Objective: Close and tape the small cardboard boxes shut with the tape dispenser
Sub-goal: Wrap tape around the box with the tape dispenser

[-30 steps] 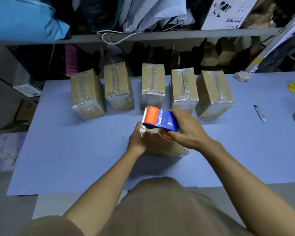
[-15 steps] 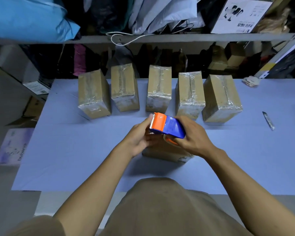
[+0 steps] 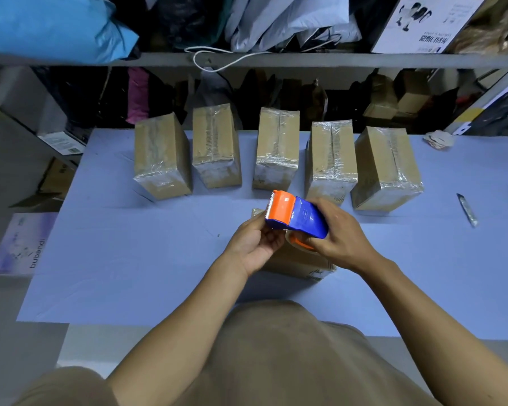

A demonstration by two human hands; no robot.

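Five cardboard boxes [image 3: 276, 148] across the middle of the frame are matt brown card wrapped in shiny, crinkly clear tape. The tape dispenser [image 3: 296, 215] at center looks like smooth glossy plastic, orange and blue. The table sheet [image 3: 129, 244] looks like matt pale blue paper, creased. The blue bag [image 3: 50, 24] at upper left has a slick plastic sheen.
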